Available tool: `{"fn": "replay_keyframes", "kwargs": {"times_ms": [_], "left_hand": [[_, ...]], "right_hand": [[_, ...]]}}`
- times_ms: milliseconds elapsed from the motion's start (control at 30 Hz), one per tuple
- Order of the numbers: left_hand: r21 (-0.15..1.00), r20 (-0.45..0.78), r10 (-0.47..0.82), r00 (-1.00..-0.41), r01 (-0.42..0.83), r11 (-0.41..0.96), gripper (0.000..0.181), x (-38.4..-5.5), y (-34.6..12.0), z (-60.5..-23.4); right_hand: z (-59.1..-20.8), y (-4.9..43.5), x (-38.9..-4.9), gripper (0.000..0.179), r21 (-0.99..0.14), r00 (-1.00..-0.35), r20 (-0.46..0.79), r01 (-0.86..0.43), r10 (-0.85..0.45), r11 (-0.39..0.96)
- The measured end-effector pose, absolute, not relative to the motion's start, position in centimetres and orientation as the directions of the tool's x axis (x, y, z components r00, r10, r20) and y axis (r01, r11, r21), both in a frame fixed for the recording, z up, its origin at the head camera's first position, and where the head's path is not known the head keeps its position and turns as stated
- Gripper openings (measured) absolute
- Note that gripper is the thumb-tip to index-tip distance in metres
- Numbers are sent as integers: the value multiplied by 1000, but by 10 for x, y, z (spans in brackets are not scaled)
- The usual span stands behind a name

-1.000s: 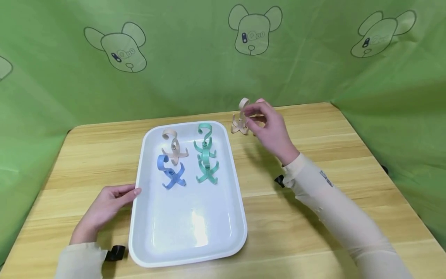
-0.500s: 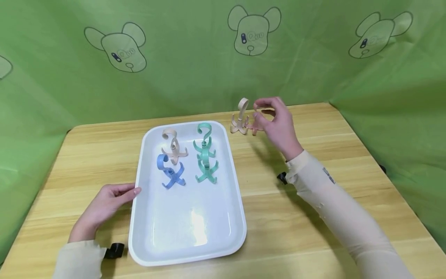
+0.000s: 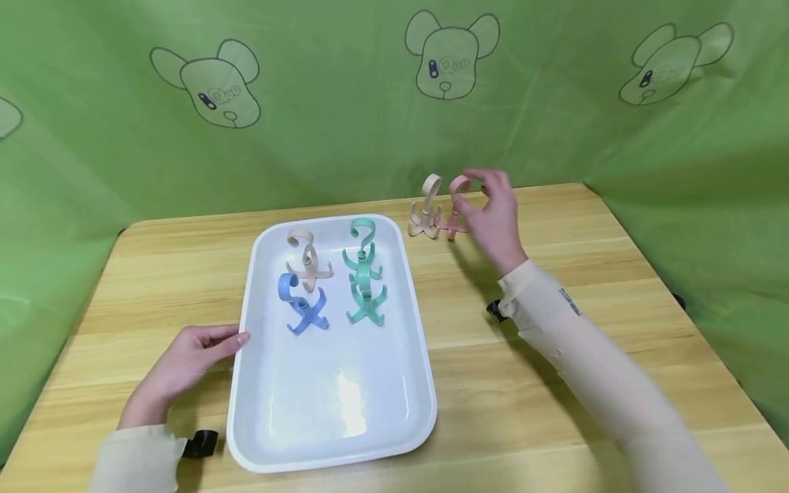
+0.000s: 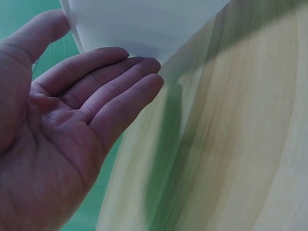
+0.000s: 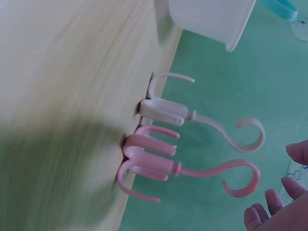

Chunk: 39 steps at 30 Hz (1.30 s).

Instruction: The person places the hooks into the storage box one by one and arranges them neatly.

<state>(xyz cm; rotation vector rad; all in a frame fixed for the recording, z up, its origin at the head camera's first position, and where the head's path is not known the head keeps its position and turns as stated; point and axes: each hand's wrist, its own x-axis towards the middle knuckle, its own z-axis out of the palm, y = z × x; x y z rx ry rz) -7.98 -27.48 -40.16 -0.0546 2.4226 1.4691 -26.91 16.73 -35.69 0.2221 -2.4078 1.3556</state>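
Pink plastic, a four-armed curled hook (image 3: 455, 220) is left standing on the wood-grained worktop (image 3: 524, 411), just beside a beige plastic four-armed hook (image 3: 425, 222) — less covered by the right hand (image 3: 495, 218) than half a second ago. That hand's fingers are spread, clear of the curl. By the left hand (image 3: 188, 359), a white rectangular tray (image 3: 296, 411) is pinched at its rim, as before.

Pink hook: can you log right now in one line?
pink hook: upright on table | right hand: near it, not touching | left hand: holds white tray
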Motion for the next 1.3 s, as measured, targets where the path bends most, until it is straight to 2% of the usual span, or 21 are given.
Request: {"fn": "replay_keyframes", "kwargs": {"times_ms": [367,933,1300], "left_hand": [[871,-290,122,-949,-208,446,51,-80,-276,-404],[897,-257,127,-958,-188,399,47,-79,-276,-407],[903,-258,143,-955,-187,387,47,-81,-276,-409]], "right_hand": [[-362,166,-288,51,-843,-963,263,-196,66,502],[-362,164,-299,41,-796,-961,269,-185,64,576],[-361,174,-296,38,-761,-948,316,-238,24,604]]}}
